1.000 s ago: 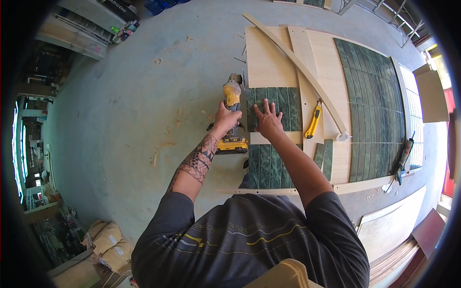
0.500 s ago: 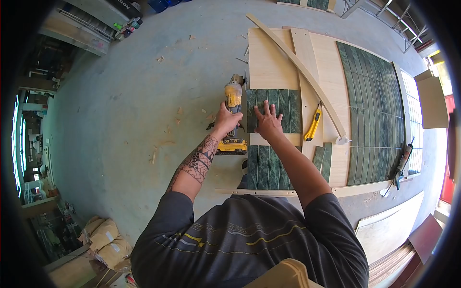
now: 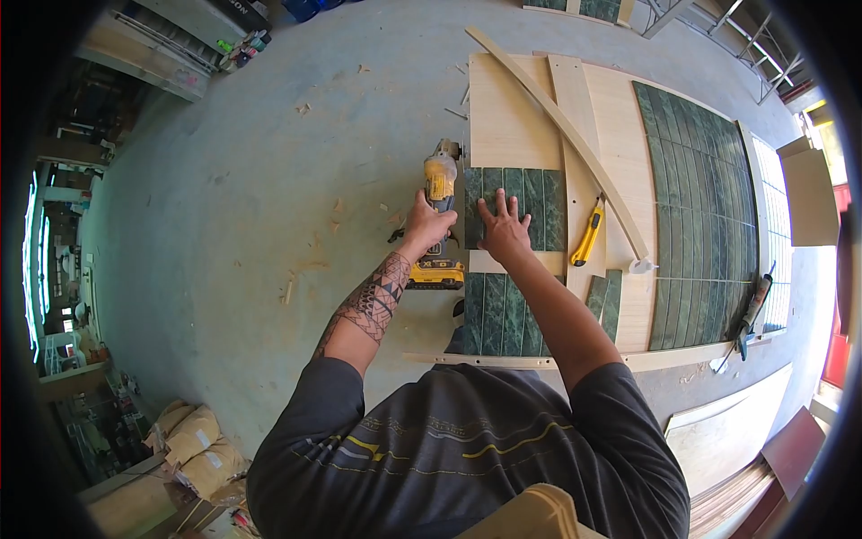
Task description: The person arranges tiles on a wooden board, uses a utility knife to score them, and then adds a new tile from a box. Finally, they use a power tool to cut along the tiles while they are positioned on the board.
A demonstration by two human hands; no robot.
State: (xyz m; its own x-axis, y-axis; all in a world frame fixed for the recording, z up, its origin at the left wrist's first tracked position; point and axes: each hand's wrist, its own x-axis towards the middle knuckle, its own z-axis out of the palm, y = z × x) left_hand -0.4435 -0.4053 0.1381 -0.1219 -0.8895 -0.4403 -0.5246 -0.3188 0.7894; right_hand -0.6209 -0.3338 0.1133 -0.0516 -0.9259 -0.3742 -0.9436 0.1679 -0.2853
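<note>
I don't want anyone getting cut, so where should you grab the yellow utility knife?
Best take the utility knife by its wide yellow end, probably coming from the near side: that end points back this way, while the narrow tip points away, close to the long wooden strip. It lies flat, so pinch across its sides. The right hand is nearer.

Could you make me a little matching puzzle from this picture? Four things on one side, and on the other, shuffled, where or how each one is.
Things:
1. Left hand
2. Right hand
3. Utility knife
4. Wooden strip

Where or how:
A. Spread over green tiles
B. Long and pale, slanting across the boards
C. Gripping a power tool
D. Yellow, lying on the boards

Pairs: 1-C, 2-A, 3-D, 4-B
</note>
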